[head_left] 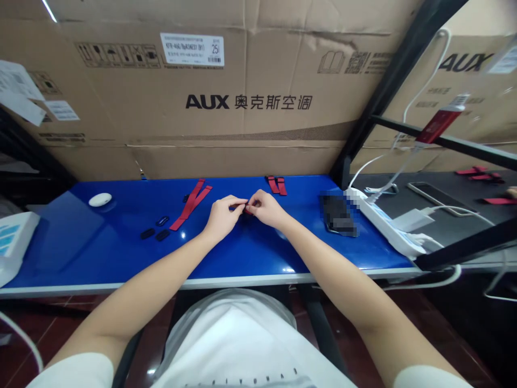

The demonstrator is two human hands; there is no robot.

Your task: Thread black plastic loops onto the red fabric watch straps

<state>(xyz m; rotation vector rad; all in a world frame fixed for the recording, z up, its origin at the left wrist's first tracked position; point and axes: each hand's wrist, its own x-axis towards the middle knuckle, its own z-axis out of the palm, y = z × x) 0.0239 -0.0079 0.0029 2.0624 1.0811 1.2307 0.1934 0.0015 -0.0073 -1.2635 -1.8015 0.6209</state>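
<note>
Near the middle of the blue table, my left hand and my right hand meet fingertip to fingertip, both pinched on a small red and black strap piece. Fingers cover most of that piece. Left of my hands lie long red straps. Beside them are small black parts: a ring-like buckle and two flat dark pieces. Behind my right hand, two short red straps with black ends rest near the table's back edge.
A large cardboard box stands behind the blue table. A white round object and a white device are at left. At right are a dark phone-like object, a white power strip, cables and a black metal frame.
</note>
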